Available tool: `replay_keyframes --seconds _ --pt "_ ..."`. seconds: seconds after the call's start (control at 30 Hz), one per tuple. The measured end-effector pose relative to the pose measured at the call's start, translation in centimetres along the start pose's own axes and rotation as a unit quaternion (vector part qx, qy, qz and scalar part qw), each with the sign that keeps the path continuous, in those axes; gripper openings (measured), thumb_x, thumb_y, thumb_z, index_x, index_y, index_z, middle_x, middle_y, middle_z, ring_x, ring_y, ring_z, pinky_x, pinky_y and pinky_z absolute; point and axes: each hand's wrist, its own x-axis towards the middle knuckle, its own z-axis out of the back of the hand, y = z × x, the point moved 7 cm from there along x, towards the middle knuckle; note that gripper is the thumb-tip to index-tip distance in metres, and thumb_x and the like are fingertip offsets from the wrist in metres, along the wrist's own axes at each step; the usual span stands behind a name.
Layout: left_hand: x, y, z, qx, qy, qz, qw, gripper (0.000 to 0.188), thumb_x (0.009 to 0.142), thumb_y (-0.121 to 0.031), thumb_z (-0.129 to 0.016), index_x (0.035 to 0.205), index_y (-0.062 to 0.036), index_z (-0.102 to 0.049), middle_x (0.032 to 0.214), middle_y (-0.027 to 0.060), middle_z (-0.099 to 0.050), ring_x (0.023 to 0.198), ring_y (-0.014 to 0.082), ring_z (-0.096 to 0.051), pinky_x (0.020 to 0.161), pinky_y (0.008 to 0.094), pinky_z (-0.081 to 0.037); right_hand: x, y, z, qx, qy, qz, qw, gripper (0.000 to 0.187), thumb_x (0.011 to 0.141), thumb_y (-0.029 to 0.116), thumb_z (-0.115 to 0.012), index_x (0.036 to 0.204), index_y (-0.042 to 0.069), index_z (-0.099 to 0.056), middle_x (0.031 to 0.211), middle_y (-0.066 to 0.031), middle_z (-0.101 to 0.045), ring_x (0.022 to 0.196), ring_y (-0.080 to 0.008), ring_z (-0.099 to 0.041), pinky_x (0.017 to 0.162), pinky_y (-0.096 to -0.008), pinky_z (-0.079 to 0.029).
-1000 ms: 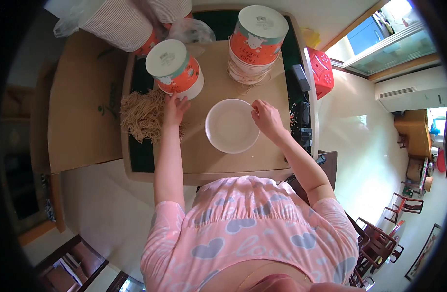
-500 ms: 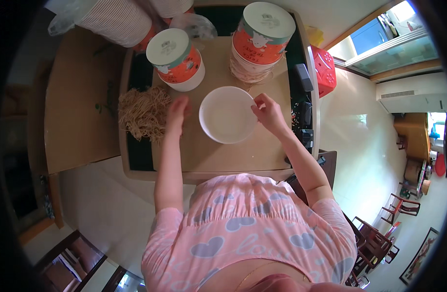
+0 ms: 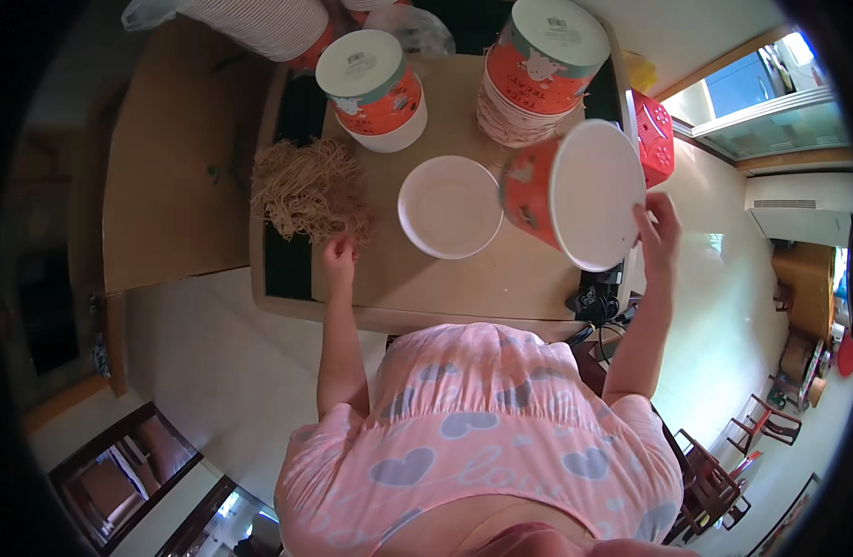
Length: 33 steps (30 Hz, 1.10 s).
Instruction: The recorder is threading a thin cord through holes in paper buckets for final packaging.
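My right hand (image 3: 658,227) grips the rim of an orange paper tub (image 3: 530,190) and holds it raised and tilted, its white mouth turned toward the right. To the left of it, another paper tub (image 3: 449,206) stands mouth up on the cardboard, white inside. My left hand (image 3: 340,260) has its fingers drawn together at the near edge of a tangled pile of tan strands (image 3: 306,190), seemingly pinching some of them. Behind these stand an upside-down stack of tubs (image 3: 372,88) and a taller upside-down stack (image 3: 547,70) with strands sticking out between its rims.
A cardboard sheet (image 3: 426,292) covers much of the table. Long stacks of nested tubs (image 3: 264,23) lie at the back left beside clear plastic wrap (image 3: 412,30). Dark cables (image 3: 593,302) sit at the right edge, and a red stool (image 3: 654,139) stands beyond it.
My right hand has lifted a tub up and to the right, out of the one still standing. My left hand has moved nearer to me, to the pile's near edge. The view has shifted slightly.
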Motion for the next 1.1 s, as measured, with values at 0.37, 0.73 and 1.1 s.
replay_keyframes --seconds 0.37,0.73,1.1 --pt "3.8 0.8 1.7 0.061 -0.108 0.005 0.992 0.014 0.083 -0.014 -0.066 0.089 -0.0019 -0.065 0.074 0.0062 -0.064 0.065 0.0133 -0.059 0.057 0.0273 -0.046 -3.0 -11.9 -4.4 -0.046 0.007 -0.082 0.996 0.012 0.090 0.015 -0.060 0.093 0.003 -0.056 0.075 -0.0057 -0.060 0.051 -0.0087 -0.054 0.044 -0.0219 -0.043" --pt "1.7 -3.6 -2.1 0.433 -0.114 -0.278 0.850 0.014 0.075 -0.013 -0.069 0.087 -0.0053 -0.070 0.086 0.0133 -0.067 0.075 0.0259 -0.063 0.068 0.0325 -0.049 -3.6 -10.0 -3.1 -0.016 -0.022 -0.075 0.997 0.013 0.093 0.014 -0.058 0.101 0.004 -0.060 0.079 -0.0023 -0.062 0.066 -0.0088 -0.058 0.059 -0.0209 -0.047" --pt "-9.1 -26.4 4.3 -0.194 0.020 -0.280 0.940 0.010 0.093 -0.014 -0.058 0.093 -0.0044 -0.058 0.083 0.0052 -0.064 0.068 0.0082 -0.053 0.066 0.0212 -0.043 -5.5 -4.1 -3.0 0.094 0.007 -0.022 0.995 0.012 0.094 0.007 -0.054 0.103 0.002 -0.060 0.088 -0.0028 -0.063 0.074 -0.0081 -0.058 0.068 -0.0198 -0.047"
